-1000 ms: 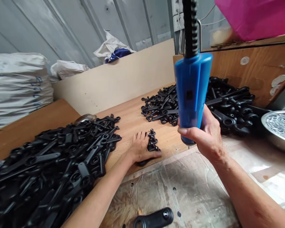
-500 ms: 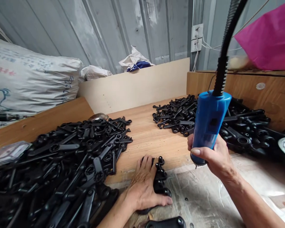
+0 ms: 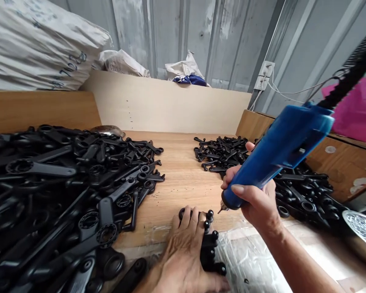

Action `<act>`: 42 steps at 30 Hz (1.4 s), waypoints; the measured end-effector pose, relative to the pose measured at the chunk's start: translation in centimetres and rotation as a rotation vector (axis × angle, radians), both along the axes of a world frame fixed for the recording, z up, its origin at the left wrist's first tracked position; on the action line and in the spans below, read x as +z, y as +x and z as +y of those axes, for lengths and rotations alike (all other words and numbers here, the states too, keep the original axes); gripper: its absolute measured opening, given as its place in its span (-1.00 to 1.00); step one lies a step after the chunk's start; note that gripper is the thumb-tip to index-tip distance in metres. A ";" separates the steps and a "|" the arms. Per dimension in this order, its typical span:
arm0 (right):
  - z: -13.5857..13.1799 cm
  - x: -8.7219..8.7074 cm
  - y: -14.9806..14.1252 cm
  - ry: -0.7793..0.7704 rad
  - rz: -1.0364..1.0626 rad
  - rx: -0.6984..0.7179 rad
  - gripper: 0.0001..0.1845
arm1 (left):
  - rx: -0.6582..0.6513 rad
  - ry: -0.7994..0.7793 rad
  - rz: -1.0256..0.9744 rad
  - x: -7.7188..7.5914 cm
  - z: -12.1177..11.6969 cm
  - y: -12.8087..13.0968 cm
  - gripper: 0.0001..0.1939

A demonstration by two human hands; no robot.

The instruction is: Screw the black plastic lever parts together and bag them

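Note:
My right hand (image 3: 258,199) is wrapped round a blue electric screwdriver (image 3: 271,158). Its thin bit points down and left, toward the row of parts, and touches nothing. My left hand (image 3: 186,252) lies flat, fingers stretched out, on a short row of black lever handles (image 3: 210,246) lined up on the bench. The knobbed ends of the row stick out to the right of this hand, and the rest is hidden beneath it. By my left wrist lies another black lever (image 3: 134,276).
A large heap of black levers (image 3: 57,162) covers the left side. Another heap (image 3: 222,150) lies at the back right. A metal bowl of small shiny pieces (image 3: 362,228) stands at the right edge. The screwdriver hangs from a black coiled hose (image 3: 350,77). A pale board (image 3: 171,106) closes the back.
The screwdriver has gone from upright to tilted, its bit swinging left toward the lever row. The view has shifted. My left hand stays on the levers.

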State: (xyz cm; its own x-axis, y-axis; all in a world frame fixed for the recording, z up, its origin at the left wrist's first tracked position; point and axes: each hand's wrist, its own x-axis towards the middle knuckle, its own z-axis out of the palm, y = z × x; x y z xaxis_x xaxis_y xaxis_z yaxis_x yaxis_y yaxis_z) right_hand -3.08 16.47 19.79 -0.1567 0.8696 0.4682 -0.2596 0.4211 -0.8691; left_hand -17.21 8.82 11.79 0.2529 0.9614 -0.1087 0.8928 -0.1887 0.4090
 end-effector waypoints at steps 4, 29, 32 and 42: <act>0.6 -1.2 -1.4 0.078 0.084 -0.007 -0.34 | -0.021 0.157 0.002 -1.6 0.2 -0.3 0.13; 0.2 -1.2 -1.3 0.064 0.140 0.003 -0.01 | 0.059 0.277 0.044 -4.0 1.0 0.0 -0.41; 0.2 -1.4 -1.3 0.064 0.133 0.013 -0.03 | 0.057 0.286 0.040 -4.2 1.0 0.0 -0.39; 0.5 -1.7 -1.4 0.078 0.105 -0.006 -0.10 | 0.039 0.228 0.073 -3.9 1.3 -0.1 -0.38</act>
